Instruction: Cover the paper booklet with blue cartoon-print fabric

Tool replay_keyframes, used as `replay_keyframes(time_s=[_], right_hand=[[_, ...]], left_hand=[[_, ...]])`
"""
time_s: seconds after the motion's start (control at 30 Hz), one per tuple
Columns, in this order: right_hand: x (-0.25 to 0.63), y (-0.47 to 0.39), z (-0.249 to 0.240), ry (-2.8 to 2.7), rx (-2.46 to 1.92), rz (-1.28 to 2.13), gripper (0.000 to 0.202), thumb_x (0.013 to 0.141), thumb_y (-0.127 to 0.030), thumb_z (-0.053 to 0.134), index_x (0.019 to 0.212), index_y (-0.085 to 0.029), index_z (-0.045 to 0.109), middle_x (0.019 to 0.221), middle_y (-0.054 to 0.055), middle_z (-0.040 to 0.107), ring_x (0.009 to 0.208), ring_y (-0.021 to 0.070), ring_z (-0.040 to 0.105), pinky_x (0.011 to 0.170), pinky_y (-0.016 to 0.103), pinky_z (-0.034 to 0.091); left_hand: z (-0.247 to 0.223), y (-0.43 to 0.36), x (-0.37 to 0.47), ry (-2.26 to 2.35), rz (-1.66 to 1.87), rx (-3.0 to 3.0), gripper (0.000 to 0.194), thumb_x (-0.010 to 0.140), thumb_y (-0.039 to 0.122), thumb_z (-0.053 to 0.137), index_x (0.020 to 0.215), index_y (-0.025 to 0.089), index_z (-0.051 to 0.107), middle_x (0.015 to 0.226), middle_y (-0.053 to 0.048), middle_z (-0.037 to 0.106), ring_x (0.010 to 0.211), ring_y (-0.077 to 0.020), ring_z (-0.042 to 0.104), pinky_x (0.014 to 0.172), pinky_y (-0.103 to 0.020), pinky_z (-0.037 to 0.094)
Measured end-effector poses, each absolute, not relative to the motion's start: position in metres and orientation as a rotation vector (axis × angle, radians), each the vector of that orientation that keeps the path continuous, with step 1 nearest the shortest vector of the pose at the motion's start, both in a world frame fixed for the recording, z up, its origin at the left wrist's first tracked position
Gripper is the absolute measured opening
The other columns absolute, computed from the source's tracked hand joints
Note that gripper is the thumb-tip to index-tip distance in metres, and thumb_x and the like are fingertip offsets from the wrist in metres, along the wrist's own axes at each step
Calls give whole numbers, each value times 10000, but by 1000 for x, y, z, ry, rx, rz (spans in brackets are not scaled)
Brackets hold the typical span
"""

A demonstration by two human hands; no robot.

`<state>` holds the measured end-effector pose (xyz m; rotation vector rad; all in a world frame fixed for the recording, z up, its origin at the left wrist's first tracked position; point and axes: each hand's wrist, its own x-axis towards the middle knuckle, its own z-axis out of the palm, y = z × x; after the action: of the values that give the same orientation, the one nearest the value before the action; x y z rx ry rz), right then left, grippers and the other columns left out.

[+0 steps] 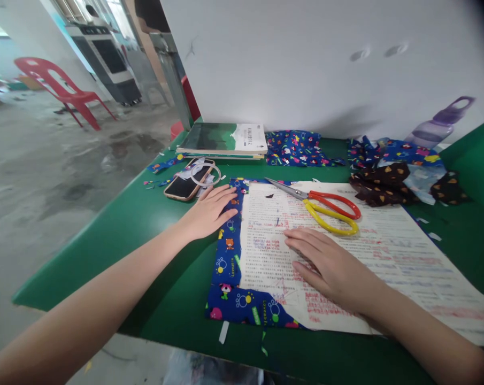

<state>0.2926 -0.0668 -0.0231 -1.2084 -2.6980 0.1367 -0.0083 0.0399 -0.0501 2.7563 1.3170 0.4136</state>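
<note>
My left hand (212, 213) lies flat with its fingers out, the tips resting on the left edge of a blue printed fabric (228, 259). Over that fabric is a large printed paper sheet (261, 267) with red and blue handwriting. My right hand (325, 264) rests on the sheet, fingers stretched out and holding nothing. Just beyond it a pair of scissors (301, 195), with one red and one yellow handle, lies on the paper with its blades together. The fabric shows along the sheet's left side and at the near left corner; how far it runs underneath is hidden.
On the green table (145, 224), a phone (185, 184) lies under a clear ring (205, 174). Books (225, 140), blue fabric scraps (293, 148), brown cloth (382, 182) and a purple bottle (438, 125) stand along the white panel (306, 64). A red chair (61, 88) is on the floor at left.
</note>
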Motion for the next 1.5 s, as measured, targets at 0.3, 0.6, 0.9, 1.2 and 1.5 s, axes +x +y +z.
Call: replay_keyframes(time_s=[0.3,0.6,0.9,1.2,1.5], right_hand=[[291,-68,-21,-2678,-1206,166,383,907,-288,431,1241,-129,531,1323,115,531,1247,224,445,1057,447,376],[292,-68,-20,-2690,-1209,163,394,912,-301,425,1246,-121,531,1326,121,529,1245,233,449,1055,457,375],[294,-68,-20,-2705,-1216,170,397,917,-307,421,1261,-132,514,1343,106,515,1260,224,432,1065,454,366],[293,-68,-23,-2629,-1165,189,355,895,-280,456,1219,-173,551,1294,97,558,1218,229,483,1033,460,402],[333,-46,-12,-2165,-1356,-136,277,884,-164,431,1102,-196,600,1100,79,646,1055,215,580,967,409,442]], left_hand=[[-49,48,0,1349,543,2756,375,968,417,343,1246,219,499,1300,-59,511,1221,-223,433,1066,-446,300],[-47,48,0,1406,629,2721,430,964,421,346,1318,194,435,1364,-71,461,1262,-240,395,1088,-453,274],[-45,56,-19,1851,1051,2619,523,886,286,473,1369,129,348,1448,-141,317,1335,-344,242,1107,-513,238],[-43,51,-18,1645,915,2714,243,882,226,461,1075,218,609,1178,-64,536,1186,-267,429,1022,-489,344],[-42,46,-19,1579,825,2729,189,886,249,463,978,210,624,1150,-66,542,1182,-252,434,1037,-466,334]])
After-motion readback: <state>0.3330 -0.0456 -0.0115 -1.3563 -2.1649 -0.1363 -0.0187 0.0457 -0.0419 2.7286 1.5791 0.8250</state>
